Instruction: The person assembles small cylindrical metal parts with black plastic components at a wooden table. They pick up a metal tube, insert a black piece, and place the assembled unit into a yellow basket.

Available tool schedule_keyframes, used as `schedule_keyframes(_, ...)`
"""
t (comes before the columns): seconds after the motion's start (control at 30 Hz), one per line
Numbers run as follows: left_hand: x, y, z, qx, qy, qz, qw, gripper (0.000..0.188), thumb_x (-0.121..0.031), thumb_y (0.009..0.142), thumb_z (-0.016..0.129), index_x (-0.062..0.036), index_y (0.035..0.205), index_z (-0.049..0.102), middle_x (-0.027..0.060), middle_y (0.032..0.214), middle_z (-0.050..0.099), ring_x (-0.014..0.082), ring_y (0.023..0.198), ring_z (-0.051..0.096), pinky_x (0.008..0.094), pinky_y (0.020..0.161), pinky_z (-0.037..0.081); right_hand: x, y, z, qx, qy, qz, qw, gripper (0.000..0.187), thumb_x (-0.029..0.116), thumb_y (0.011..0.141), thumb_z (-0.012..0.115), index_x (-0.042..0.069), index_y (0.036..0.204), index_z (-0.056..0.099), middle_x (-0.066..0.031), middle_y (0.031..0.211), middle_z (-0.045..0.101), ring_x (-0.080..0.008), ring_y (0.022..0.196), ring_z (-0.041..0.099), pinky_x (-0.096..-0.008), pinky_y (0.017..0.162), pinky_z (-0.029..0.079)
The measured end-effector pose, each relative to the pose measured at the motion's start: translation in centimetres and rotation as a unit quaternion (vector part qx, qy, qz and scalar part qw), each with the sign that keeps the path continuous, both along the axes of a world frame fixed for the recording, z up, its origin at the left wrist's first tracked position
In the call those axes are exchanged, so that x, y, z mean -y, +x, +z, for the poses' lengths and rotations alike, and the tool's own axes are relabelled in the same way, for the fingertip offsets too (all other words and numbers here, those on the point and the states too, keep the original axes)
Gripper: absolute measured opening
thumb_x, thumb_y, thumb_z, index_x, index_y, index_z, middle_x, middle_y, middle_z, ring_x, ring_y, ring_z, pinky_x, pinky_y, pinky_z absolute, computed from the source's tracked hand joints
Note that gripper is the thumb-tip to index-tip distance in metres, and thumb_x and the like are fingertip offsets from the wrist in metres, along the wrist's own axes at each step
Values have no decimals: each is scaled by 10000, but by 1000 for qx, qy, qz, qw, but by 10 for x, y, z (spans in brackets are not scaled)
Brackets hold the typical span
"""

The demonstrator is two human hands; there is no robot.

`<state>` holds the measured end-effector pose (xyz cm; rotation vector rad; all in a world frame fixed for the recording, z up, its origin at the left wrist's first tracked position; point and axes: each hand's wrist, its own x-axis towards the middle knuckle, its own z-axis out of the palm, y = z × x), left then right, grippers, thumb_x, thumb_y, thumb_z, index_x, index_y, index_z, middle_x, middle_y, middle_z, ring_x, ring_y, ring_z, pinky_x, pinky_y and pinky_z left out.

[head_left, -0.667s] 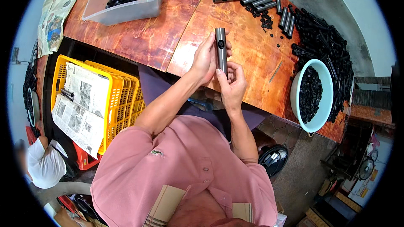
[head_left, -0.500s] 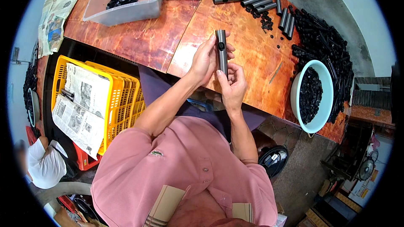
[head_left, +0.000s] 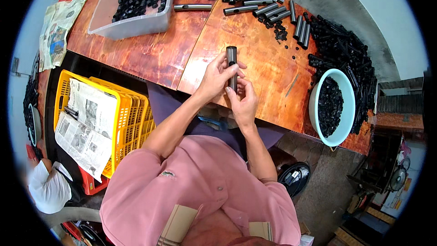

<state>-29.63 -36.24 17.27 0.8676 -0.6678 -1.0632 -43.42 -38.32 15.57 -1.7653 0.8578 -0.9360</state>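
Observation:
A dark metal tube (head_left: pixel 231 54) stands nearly upright in the view, held between both hands over the table's near edge. My left hand (head_left: pixel 217 76) wraps its middle, the thumb laid across the front where a side hole was visible. Lower down, my right hand (head_left: pixel 243 102) grips the tube's bottom end with thumb and fingers. Whether a small part sits inside the tube is hidden. Similar metal tubes (head_left: pixel 240 10) lie in a loose group at the table's far side, some with an oval hole in the side.
The wooden table (head_left: pixel 255 54) bears a clear plastic bin (head_left: pixel 132 28) of black caps, a pale blue bowl (head_left: pixel 348 114) of small black parts, a heap of black pieces (head_left: pixel 339 41) and a thin rod (head_left: pixel 292 85). Yellow crates (head_left: pixel 119 141) with newspaper stand left. Another person (head_left: pixel 49 184) is at far left.
My left thumb has moved across the front of the tube, covering its side hole. Both hands and the tube sit slightly lower and further left in the picture; the whole view has shifted a little.

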Motion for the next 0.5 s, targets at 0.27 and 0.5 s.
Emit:
schedule_keyframes(0.27, 12, -3, 9, 203, -5, 22, 979, 157, -141, 925, 707, -48, 945, 583, -27, 864, 554, 61, 781, 507, 237, 701, 432, 32, 16, 1, -82, -189, 1, 978, 254, 81, 833, 649, 2, 1071, 616, -171, 972, 646, -356, 966, 588, -436, 880, 428)
schedule_keyframes(0.5, 47, 15, 20, 298, 8, 93, 950, 208, -178, 930, 715, -53, 850, 570, -40, 737, 511, 57, 697, 462, 244, 618, 403, 73, 41, -1, -75, -231, 16, 970, 325, 78, 823, 637, -13, 1135, 620, -180, 1022, 653, -356, 1003, 585, -447, 873, 414)
